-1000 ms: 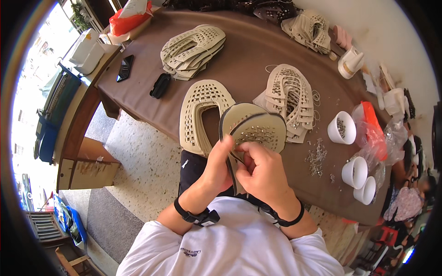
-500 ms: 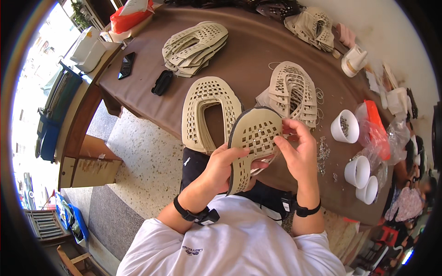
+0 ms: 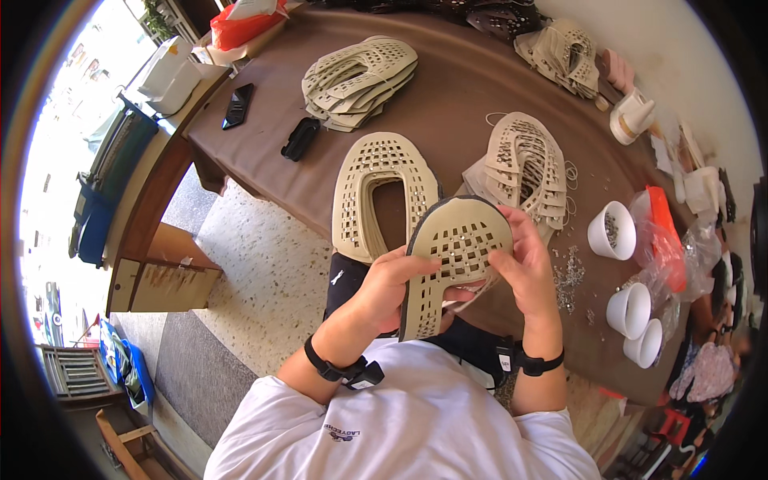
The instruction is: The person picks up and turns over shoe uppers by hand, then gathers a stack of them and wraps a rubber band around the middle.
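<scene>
Head view shows a beige perforated upper (image 3: 456, 248) held up over the lap at the table (image 3: 448, 88) edge, tilted toward the face, likely so its holes can be seen: the left hand (image 3: 392, 284) is clamped on its left edge and the right hand (image 3: 524, 268) pinches its right rim. Just beyond it one flat upper (image 3: 376, 192) and two stacks (image 3: 360, 72) (image 3: 524, 164) lie within reach, with white cups (image 3: 612, 230) of small metal bits close by the right hand, probably for easy picking. Farther right sits an orange-and-clear plastic bag (image 3: 664, 240), and a red bag (image 3: 240, 20) rests at the far left corner.
</scene>
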{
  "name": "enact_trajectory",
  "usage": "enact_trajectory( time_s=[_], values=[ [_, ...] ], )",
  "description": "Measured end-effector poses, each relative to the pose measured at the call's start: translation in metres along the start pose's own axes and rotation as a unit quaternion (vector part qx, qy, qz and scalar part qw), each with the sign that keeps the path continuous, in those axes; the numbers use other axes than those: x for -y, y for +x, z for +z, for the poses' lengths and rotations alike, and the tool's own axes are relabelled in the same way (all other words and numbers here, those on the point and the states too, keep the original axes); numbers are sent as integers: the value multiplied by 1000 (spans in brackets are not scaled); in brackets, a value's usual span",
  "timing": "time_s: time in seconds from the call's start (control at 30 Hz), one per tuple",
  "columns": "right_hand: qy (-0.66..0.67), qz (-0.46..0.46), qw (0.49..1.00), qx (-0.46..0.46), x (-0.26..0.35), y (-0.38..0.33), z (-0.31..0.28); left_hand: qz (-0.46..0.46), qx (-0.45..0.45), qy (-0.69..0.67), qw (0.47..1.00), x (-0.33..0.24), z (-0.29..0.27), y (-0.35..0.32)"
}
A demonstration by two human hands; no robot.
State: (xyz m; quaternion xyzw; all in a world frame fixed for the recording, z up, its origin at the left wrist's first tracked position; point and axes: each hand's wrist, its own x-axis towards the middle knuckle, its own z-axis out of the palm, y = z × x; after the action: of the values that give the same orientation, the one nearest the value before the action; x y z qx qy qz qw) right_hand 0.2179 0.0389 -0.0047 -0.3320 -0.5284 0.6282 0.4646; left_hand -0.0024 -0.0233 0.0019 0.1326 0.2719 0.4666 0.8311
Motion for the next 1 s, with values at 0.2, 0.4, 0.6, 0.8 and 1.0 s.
enact_trajectory(
  time_s=[0.2,0.4,0.6,0.8,1.0],
  values=[
    [77,131,980,128,-4,0,6,-18,39,-158,987,-36,-18,-11],
    [140,168,970,109,2,22,30,-51,95,-133,985,-38,-48,-37],
    [58,96,992,65,-14,55,42,34,0,30,999,-58,-65,-64],
    [-113,7,993,14,-37,111,58,184,-174,216,943,-107,-57,-24],
    [-407,29,913,-28,-58,126,53,195,-351,556,728,-100,-97,5]
  ],
)
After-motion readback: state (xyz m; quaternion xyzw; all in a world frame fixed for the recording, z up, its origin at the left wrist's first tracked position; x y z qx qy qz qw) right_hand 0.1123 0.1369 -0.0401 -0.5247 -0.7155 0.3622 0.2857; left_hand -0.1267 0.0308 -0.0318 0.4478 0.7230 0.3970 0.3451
